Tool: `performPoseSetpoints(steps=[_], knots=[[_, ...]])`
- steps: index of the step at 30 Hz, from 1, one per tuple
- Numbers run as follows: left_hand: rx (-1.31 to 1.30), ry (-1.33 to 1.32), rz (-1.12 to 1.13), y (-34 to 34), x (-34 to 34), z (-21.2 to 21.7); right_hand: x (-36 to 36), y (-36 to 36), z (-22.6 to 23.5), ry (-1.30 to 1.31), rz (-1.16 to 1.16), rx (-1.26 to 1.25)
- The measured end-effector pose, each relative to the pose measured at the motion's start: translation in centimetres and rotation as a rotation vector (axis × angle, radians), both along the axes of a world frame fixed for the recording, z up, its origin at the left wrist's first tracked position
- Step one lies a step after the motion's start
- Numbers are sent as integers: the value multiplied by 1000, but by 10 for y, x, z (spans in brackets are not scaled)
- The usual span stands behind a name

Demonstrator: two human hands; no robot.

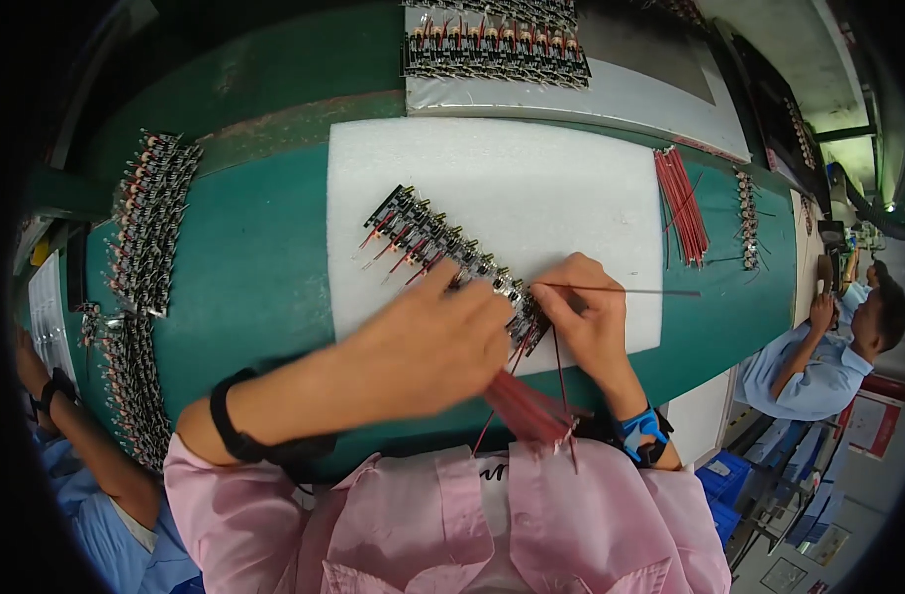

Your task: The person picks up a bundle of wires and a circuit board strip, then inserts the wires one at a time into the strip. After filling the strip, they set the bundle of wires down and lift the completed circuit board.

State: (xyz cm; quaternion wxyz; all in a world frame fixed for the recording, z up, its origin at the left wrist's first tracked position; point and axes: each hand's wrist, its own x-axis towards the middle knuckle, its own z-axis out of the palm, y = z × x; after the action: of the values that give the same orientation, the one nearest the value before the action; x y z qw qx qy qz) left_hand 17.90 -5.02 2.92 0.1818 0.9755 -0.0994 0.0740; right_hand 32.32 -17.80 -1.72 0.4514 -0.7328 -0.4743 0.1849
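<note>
left: my left hand (428, 342) is curling over the lower part of the black circuit-board strip (454, 243), which is lying aslant on the white foam sheet (591, 198) on the green table (244, 257). its lower fingers are apparently grasping the red wire bundle (531, 408), which is hanging below the palm. i am judging it best to be bracing the strip against sliding, with the bundle clear of the contacts.

right: my right hand (593, 305) is pinching a single dark-red wire (650, 291) beside the strip's lower end, the tail pointing rightward. a grip near the tip should be giving better aim.

unclear: my left knuckles are hiding the fingertips, so i cannot tell whether they are pressing the strip; the bundle is blurring; the single wire's inner tip is getting lost at my right fingers.
</note>
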Motion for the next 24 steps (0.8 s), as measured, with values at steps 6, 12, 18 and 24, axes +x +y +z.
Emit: performPoseSetpoints(steps=[6,12,18,24], knots=[[126,-9,-4,-11,-7,-9,-7,1,3,-76,-39,-56],[101,11,41,-13,-10,-13,-10,3,3,-36,-57,-84],[81,2,14,-6,-9,-9,-10,1,7,90,-122,-97],[-13,32,10,19,-2,5,6,-2,13,317,-23,-102]])
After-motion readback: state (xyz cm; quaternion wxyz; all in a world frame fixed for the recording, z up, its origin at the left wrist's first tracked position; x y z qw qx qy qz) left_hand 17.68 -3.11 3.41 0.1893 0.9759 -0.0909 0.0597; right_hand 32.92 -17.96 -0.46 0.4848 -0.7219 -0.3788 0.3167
